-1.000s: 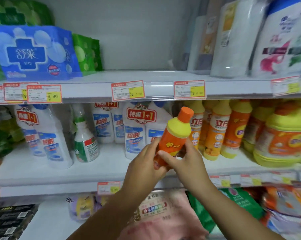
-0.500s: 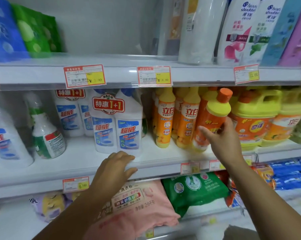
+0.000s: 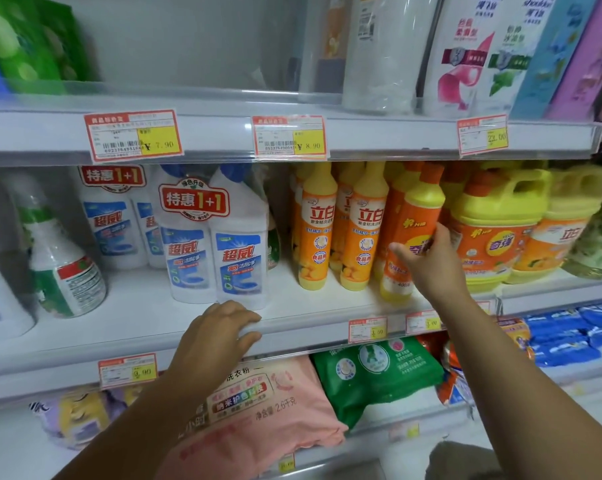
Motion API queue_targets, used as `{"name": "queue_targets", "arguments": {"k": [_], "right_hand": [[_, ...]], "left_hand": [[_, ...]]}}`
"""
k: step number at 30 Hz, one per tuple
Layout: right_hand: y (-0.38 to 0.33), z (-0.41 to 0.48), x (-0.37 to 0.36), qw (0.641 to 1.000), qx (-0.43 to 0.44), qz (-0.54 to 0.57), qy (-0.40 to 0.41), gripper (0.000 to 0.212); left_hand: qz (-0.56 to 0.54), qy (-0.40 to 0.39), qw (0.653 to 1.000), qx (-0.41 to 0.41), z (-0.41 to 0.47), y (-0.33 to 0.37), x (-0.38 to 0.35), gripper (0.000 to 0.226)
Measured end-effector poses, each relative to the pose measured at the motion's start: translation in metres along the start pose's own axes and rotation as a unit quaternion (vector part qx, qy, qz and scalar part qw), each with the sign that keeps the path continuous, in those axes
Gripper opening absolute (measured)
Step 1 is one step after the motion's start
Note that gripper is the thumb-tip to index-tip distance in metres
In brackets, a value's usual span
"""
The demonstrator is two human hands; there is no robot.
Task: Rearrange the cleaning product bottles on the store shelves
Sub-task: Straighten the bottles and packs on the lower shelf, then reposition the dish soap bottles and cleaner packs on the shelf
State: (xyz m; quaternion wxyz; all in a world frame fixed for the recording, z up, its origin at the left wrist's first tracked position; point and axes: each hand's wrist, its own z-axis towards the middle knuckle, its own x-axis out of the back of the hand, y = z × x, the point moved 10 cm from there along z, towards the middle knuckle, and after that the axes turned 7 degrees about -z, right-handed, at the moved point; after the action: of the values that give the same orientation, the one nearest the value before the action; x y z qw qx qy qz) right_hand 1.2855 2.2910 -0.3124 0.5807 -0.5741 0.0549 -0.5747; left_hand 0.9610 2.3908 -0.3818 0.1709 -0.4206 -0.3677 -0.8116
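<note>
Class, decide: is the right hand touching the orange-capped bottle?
Touching. In the head view the right hand grips the orange-capped bottle, thumb in front, fingers round its side.

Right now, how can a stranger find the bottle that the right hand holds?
On the middle shelf, right of the white bottles, stand orange bottles. The held bottle leans and has an orange cap; the bottles left of it stand upright with yellow tops.

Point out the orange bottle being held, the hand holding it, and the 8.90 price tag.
orange bottle [image 3: 415,220]: head view, orange body below the yellow shoulder.
right hand [image 3: 434,268]: head view, back of the hand.
8.90 price tag [image 3: 310,143]: head view, yellow price patch.
</note>
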Motion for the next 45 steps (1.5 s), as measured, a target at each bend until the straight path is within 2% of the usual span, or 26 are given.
{"name": "queue_targets", "arguments": {"k": [3, 15, 18, 19, 21, 23, 24, 26, 29, 31, 34, 36, 40, 45], "right_hand": [[0.012, -0.006, -0.018, 0.999, -0.018, -0.003, -0.032, 0.074], [0.027, -0.003, -0.018, 0.998, -0.032, 0.045, -0.043, 0.071], [0.03, -0.007, -0.021, 0.997, -0.035, 0.047, -0.044, 0.079], [0.031, -0.01, -0.019, 0.998, -0.042, 0.044, -0.031, 0.085], [0.025, -0.02, -0.002, 0.997, -0.049, 0.003, 0.052, 0.088], [-0.004, -0.041, 0.021, 0.987, 0.008, -0.023, 0.157, 0.067], [-0.024, -0.052, 0.026, 0.982, 0.054, -0.004, 0.18, 0.055], [-0.06, -0.071, 0.012, 0.98, 0.128, 0.048, 0.143, 0.036], [-0.101, -0.094, -0.044, 0.978, 0.2, 0.056, -0.002, 0.02], [-0.121, -0.106, -0.084, 0.971, 0.214, 0.059, -0.092, 0.027], [-0.141, -0.113, -0.139, 0.959, 0.175, 0.105, -0.198, 0.058], [-0.148, -0.111, -0.16, 0.956, 0.158, 0.133, -0.207, 0.063], [-0.161, -0.099, -0.178, 0.97, 0.143, 0.104, -0.168, 0.051], [-0.192, -0.107, -0.216, 0.966, 0.168, 0.106, -0.164, 0.05]], "left_hand": [[-0.002, 0.007, 1.0, -0.007, 0.001, 0.001, 0.001, 0.028], [-0.016, 0.015, 1.0, -0.008, -0.001, 0.0, 0.001, 0.026], [-0.018, 0.014, 1.0, -0.003, -0.002, -0.001, 0.003, 0.027], [-0.02, 0.014, 1.0, 0.0, -0.003, -0.002, 0.005, 0.027], [-0.023, 0.015, 1.0, 0.004, -0.006, -0.005, 0.01, 0.028], [-0.022, 0.016, 1.0, 0.007, -0.01, -0.01, 0.018, 0.029], [-0.022, 0.017, 1.0, 0.012, -0.012, -0.014, 0.021, 0.029], [-0.021, 0.021, 0.999, 0.023, -0.018, -0.024, 0.03, 0.03], [-0.017, 0.03, 0.998, 0.043, -0.027, -0.041, 0.044, 0.031], [-0.013, 0.046, 0.997, 0.061, -0.033, -0.055, 0.057, 0.031], [-0.012, 0.1, 0.991, 0.092, -0.043, -0.081, 0.086, 0.03], [-0.009, 0.143, 0.982, 0.12, -0.049, -0.1, 0.107, 0.028], [-0.018, 0.207, 0.962, 0.176, -0.062, -0.137, 0.14, 0.031], [-0.009, 0.217, 0.954, 0.206, -0.073, -0.165, 0.155, 0.033]]}}
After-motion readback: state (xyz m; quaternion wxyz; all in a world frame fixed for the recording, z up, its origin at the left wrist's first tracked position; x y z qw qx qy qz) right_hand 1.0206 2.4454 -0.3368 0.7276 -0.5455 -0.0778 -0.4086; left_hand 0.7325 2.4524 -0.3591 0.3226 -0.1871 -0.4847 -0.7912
